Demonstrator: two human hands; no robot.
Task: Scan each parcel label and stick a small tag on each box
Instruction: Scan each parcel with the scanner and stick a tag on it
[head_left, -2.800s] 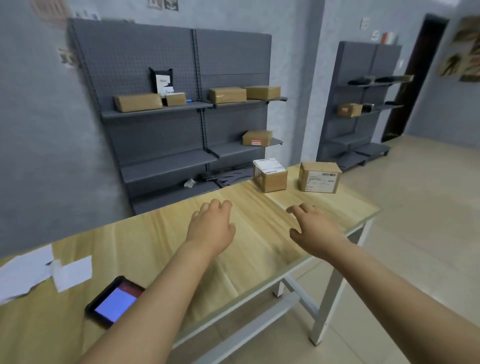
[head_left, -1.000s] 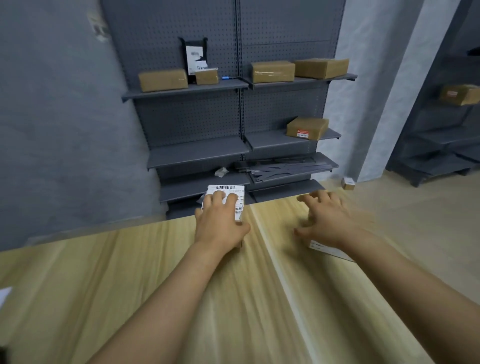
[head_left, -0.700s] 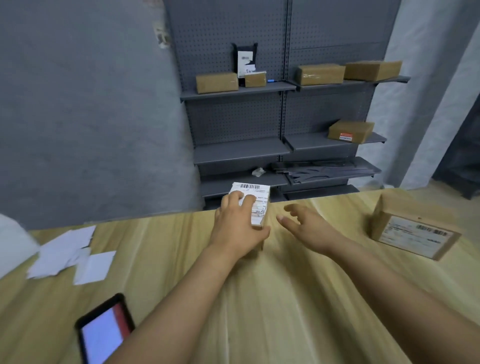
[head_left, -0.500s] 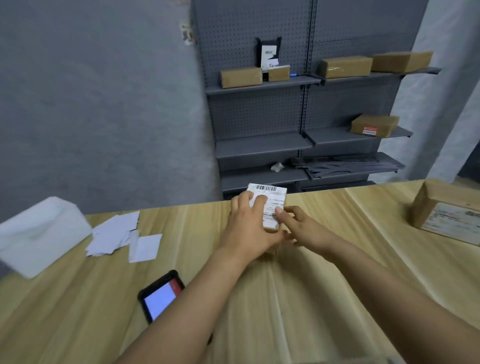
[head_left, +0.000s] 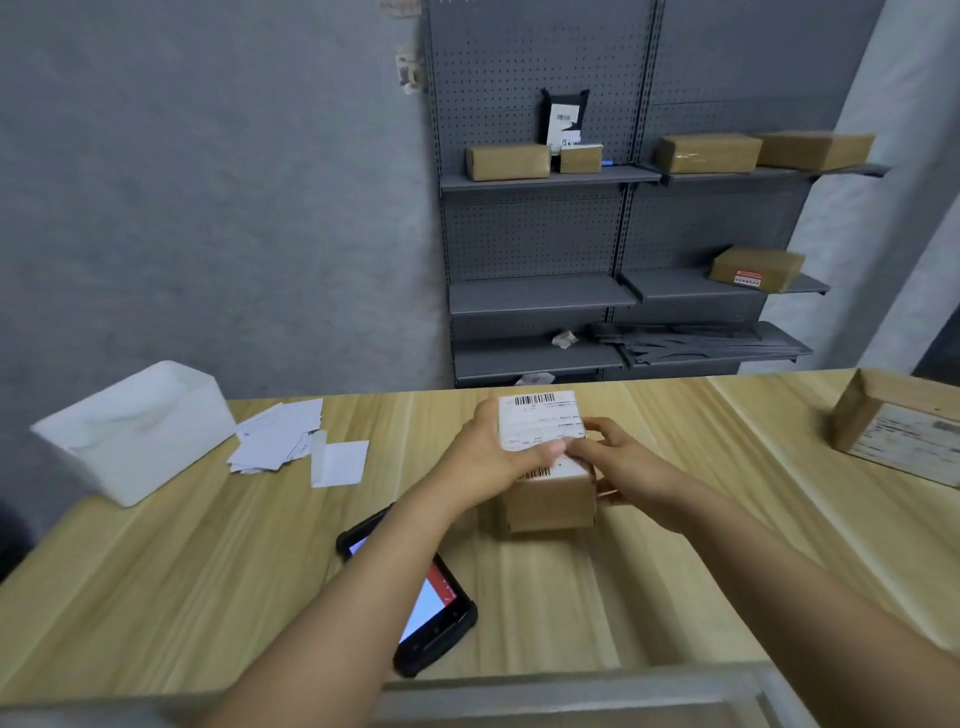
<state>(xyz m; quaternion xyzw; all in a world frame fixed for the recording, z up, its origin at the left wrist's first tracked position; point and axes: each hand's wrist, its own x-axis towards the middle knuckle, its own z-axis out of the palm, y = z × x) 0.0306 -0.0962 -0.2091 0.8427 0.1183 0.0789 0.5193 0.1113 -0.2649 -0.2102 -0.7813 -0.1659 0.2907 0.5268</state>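
A small cardboard parcel with a white barcode label on top stands at the middle of the wooden table. My left hand grips its left side, thumb lying across the label. My right hand holds its right side, fingers curled round the edge. A black handheld scanner with a lit screen lies on the table below my left forearm. A second labelled parcel sits at the far right. Loose white tags lie scattered at the left.
A white open box stands on the table's left end beside the tags. Behind the table a grey shelf rack holds several brown parcels. The near table edge runs along the bottom of the view.
My left hand has dragged the small parcel toward the middle of the table and my right hand has joined it on the right side. The view has swung left, showing the scanner and white box.
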